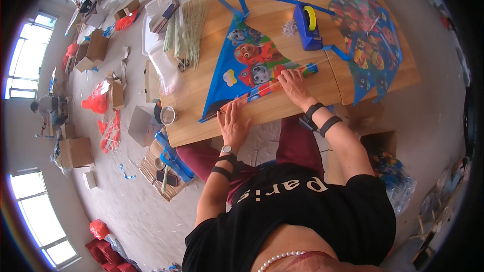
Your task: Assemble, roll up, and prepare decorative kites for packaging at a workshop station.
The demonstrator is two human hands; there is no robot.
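A printed kite (252, 53) with cartoon dogs on blue and green lies flat on the wooden table (201, 83), blue ribbon tails running from its far tip. Its near edge appears folded or rolled into a narrow strip. My left hand (234, 122) rests at the left end of that edge, fingers stretched out, fingertips touching it. My right hand (295, 88) is closed over the right end of the strip, fingers bent. What lies under the right fingers is hidden. Beside that hand, a green and blue end (310, 69) sticks out.
A blue tape dispenser (308, 32) with yellow tape stands behind my right hand. Another kite (365, 40) hangs over the table's right end. Thin pale rods (191, 30) and a small round tub (168, 115) lie to the left. Cardboard boxes (75, 152) and red plastic litter the floor.
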